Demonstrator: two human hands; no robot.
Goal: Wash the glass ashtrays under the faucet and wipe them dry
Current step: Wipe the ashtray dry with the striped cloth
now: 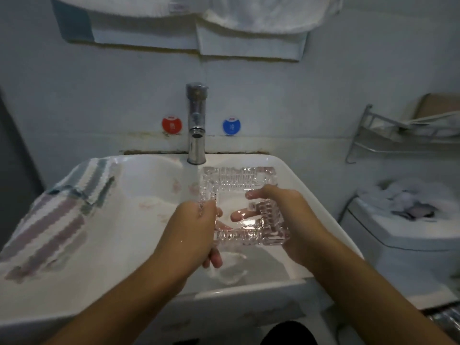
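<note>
A large square cut-glass ashtray [239,180] is held tilted over the white sink [293,185], right of the water stream running from the chrome faucet [196,125]. My left hand [194,225] grips its left edge, thumb on top and fingers under it. My right hand [281,215] holds its right side, with fingers reaching into the bowl of the ashtray. A striped towel [57,220] lies draped over the sink's left rim.
Red [171,125] and blue [231,126] round markers sit on the wall beside the faucet. White towels [249,18] hang above. A metal rack [398,135] is on the right wall, above a toilet tank [408,220] with crumpled cloth on it.
</note>
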